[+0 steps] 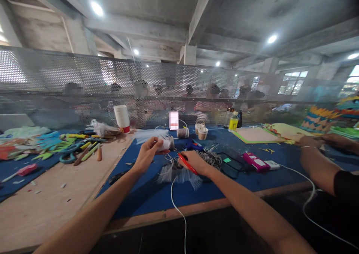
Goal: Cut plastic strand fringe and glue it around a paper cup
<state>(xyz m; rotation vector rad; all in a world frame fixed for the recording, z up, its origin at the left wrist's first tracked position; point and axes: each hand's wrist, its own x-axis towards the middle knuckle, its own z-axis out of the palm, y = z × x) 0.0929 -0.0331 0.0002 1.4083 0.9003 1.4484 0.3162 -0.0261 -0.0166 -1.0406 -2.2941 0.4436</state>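
My left hand (148, 152) is closed around a spool of white thread (165, 145), held just above the blue table cover. My right hand (196, 162) grips a red-handled tool (187, 164); its small tip points toward the spool, and I cannot tell whether it is pliers or scissors. Beneath my hands lies a bundle of clear, stiff strands (165, 173), partly covered by the right hand. A tangle of grey cord (210, 158) is just beyond that hand, with a blue glue gun-like tool (194, 145) behind it.
At left lie scissors (67, 157), several knives and cut coloured pieces (47, 140). Paper cups (121, 117), a lit phone (174, 120), a cord spool (183, 132) and a yellow-labelled bottle (233, 122) stand behind. A white cable (175, 201) crosses the front edge. Another person's arm (314, 164) reaches in from the right.
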